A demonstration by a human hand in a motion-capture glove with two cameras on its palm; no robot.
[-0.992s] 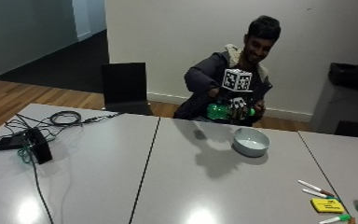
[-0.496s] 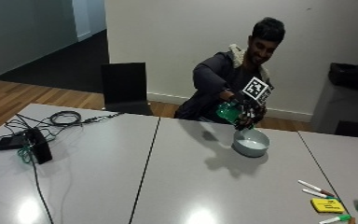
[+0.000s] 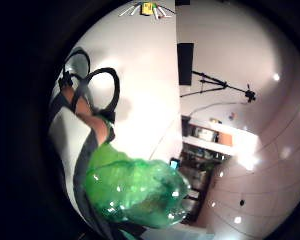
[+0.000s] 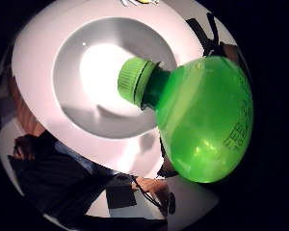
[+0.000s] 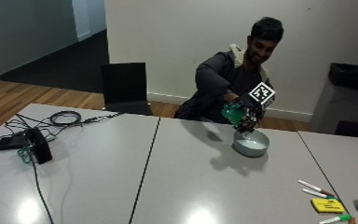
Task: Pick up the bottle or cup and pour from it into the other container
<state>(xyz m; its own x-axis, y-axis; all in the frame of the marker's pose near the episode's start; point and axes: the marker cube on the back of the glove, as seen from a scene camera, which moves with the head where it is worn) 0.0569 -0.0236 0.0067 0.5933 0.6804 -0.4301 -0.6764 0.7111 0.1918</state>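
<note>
Outside view: my right hand (image 5: 248, 115) wraps the green plastic bottle (image 5: 233, 113), tilted over the grey bowl (image 5: 251, 143) near the desk's far edge. Thumb-side palm view: green cap (image 4: 135, 81) on, aimed into the bowl (image 4: 67, 62). Little-finger view: bottle (image 3: 135, 192) looks thin, light, crushable; hold mid-body.

green bottle (image 5: 233, 113), grey bowl (image 5: 251, 143), grey table (image 5: 104, 177)
</note>
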